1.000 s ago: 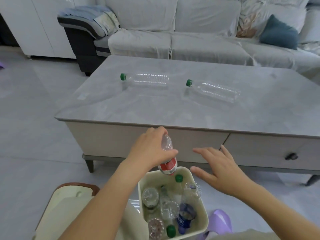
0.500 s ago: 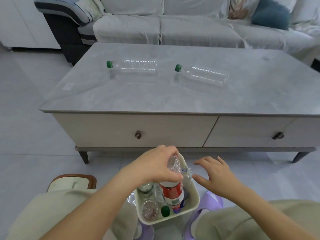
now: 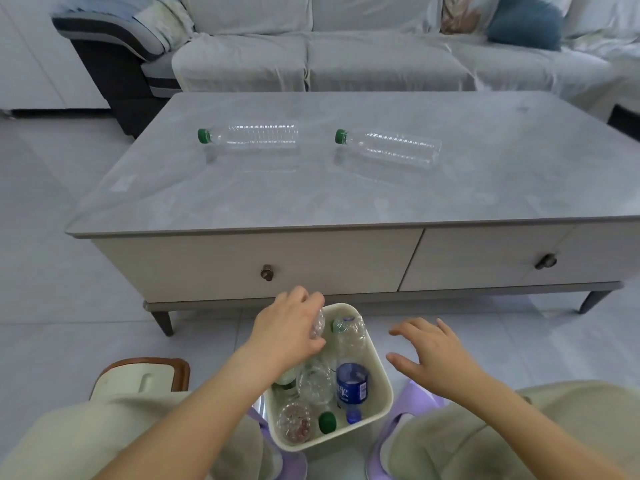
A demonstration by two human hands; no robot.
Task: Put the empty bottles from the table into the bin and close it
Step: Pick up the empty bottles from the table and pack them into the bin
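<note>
My left hand (image 3: 289, 329) has sunk lower into the bin (image 3: 381, 372) since a moment ago, fingers wrapped around the clear bottle (image 3: 317, 325), whose red label is now hidden. The bottle stands roughly upright among the others. My right hand (image 3: 429, 355) hovers beside the bin, fingers spread, holding nothing. Two green-capped bottles (image 3: 256, 135) (image 3: 394, 148) lie on the table (image 3: 346, 202), long axes running left-right, caps pointing left.
</note>
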